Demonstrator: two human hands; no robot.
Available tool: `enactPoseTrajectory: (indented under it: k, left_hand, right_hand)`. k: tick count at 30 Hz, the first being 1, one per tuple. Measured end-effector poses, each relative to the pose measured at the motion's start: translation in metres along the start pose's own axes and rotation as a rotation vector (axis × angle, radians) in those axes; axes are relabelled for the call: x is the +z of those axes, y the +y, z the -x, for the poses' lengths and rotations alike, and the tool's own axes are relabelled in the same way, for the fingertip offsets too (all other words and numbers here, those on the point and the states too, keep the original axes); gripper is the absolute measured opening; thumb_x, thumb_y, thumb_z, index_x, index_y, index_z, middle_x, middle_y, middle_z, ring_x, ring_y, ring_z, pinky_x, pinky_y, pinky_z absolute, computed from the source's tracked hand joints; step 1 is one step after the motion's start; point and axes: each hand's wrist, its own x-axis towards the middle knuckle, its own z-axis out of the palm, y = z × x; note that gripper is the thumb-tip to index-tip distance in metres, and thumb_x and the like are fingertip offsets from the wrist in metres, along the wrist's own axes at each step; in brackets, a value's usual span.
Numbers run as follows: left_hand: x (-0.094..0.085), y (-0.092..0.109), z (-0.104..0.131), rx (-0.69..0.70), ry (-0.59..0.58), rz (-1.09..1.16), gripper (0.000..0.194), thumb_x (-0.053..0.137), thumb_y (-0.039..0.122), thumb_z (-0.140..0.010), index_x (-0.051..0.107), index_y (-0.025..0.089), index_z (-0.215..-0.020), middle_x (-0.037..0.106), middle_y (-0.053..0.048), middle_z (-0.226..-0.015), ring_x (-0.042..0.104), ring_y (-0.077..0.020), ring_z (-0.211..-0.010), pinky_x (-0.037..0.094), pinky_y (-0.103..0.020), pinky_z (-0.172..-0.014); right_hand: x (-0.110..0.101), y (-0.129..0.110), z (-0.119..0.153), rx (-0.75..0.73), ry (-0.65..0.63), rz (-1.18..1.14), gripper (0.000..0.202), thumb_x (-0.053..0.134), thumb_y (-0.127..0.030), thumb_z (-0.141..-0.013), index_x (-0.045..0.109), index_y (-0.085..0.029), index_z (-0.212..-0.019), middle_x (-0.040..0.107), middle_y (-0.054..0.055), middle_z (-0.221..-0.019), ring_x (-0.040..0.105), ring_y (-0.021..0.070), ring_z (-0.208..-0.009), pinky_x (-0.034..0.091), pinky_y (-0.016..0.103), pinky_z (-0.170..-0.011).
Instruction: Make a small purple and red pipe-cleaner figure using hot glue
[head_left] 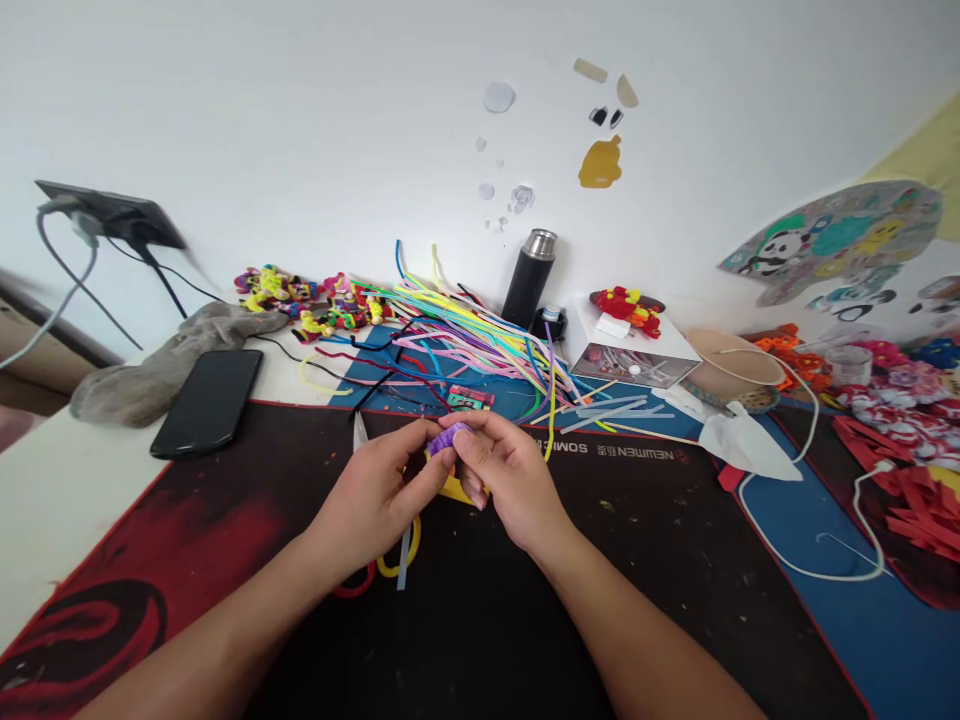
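Note:
A bunched purple pipe cleaner (445, 440) is pinched between both hands above the black mat. The thumb and fingers of my left hand (379, 490) are closed on its left side. My right hand (514, 478) grips it from the right, thumb on top. Beneath the hands shows a yellow piece (455, 489), mostly hidden. Scissors (361, 432) lie under my left hand, blade pointing away, with one red and one yellow handle loop showing. A thin pale strip (403, 565) rests across the yellow loop.
Loose pipe cleaners (480, 335) are heaped behind the hands, beside a black thermos (529, 275). A phone (208, 402) lies left. Small finished figures (281, 290) sit at the back. On the right stand a white box (634, 350) and a bowl (735, 365), with a white cable (825, 577).

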Motion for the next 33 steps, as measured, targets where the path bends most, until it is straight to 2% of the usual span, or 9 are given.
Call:
enactPoseTrajectory:
  k: [8, 15, 27, 33]
  left_hand:
    - [0.004, 0.001, 0.000, -0.028, 0.013, 0.045, 0.027, 0.059, 0.040, -0.104, 0.075, 0.020, -0.094, 0.070, 0.003, -0.075, 0.060, -0.0145, -0.064, 0.045, -0.024, -0.060]
    - [0.006, 0.002, -0.001, 0.012, 0.031, 0.013, 0.026, 0.059, 0.038, -0.105, 0.071, 0.020, -0.090, 0.066, 0.005, -0.070, 0.059, -0.0136, -0.061, 0.042, -0.024, -0.059]
    - [0.006, 0.000, 0.000, 0.031, 0.028, 0.001, 0.026, 0.059, 0.037, -0.104, 0.070, 0.020, -0.089, 0.068, 0.003, -0.072, 0.061, -0.0147, -0.063, 0.044, -0.024, -0.061]
    - [0.012, 0.003, -0.001, -0.041, 0.033, 0.039, 0.028, 0.058, 0.042, -0.104, 0.072, 0.021, -0.092, 0.070, 0.002, -0.074, 0.061, -0.0162, -0.065, 0.048, -0.026, -0.063]
  right_hand:
    - [0.001, 0.003, 0.000, -0.013, 0.020, -0.022, 0.038, 0.082, -0.055, -0.094, 0.074, -0.019, -0.103, 0.045, -0.012, -0.052, 0.033, 0.0055, -0.038, 0.025, 0.021, -0.038]
    - [0.001, 0.006, -0.001, -0.028, 0.010, -0.083, 0.036, 0.083, -0.053, -0.094, 0.074, -0.020, -0.102, 0.045, -0.013, -0.051, 0.031, 0.0046, -0.036, 0.020, 0.020, -0.036]
    - [0.001, 0.014, -0.002, -0.020, 0.031, -0.104, 0.036, 0.084, -0.053, -0.093, 0.073, -0.020, -0.102, 0.048, -0.013, -0.052, 0.030, 0.0043, -0.035, 0.021, 0.020, -0.036]
    - [0.002, 0.011, -0.001, -0.015, 0.081, -0.065, 0.034, 0.083, -0.053, -0.093, 0.075, -0.020, -0.101, 0.044, -0.012, -0.050, 0.031, 0.0051, -0.037, 0.021, 0.020, -0.037]
